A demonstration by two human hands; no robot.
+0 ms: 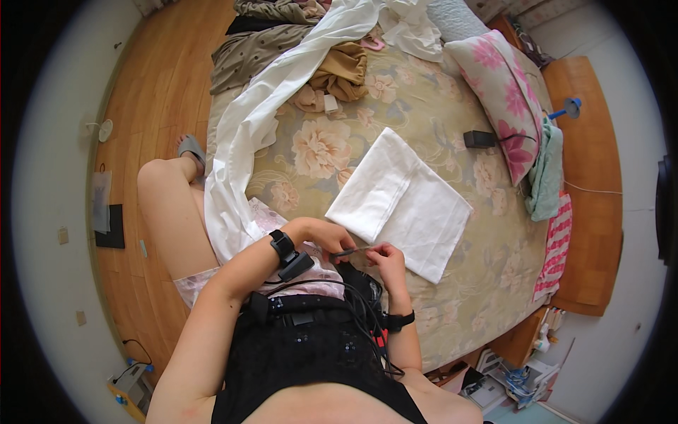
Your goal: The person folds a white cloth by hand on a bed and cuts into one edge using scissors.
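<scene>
My left hand (329,238) grips a small dark-handled metal tool, apparently scissors (347,253), its thin blade pointing right. My right hand (389,262) has thumb and fingers pinched together at the blade's tip. Whatever lies between those fingertips is too small to make out. Just beyond both hands, a folded white cloth (424,217) lies flat on the flowered bed cover (318,146). A long white fabric (233,153) runs over my lap and up the bed's left side.
Clothes (259,53) are heaped at the bed's far left, with a mustard garment (341,69) beside them. A pink-flowered pillow (500,95), a black box (479,139) and a green cloth (545,169) lie along the right. Black cables (365,302) hang across my waist.
</scene>
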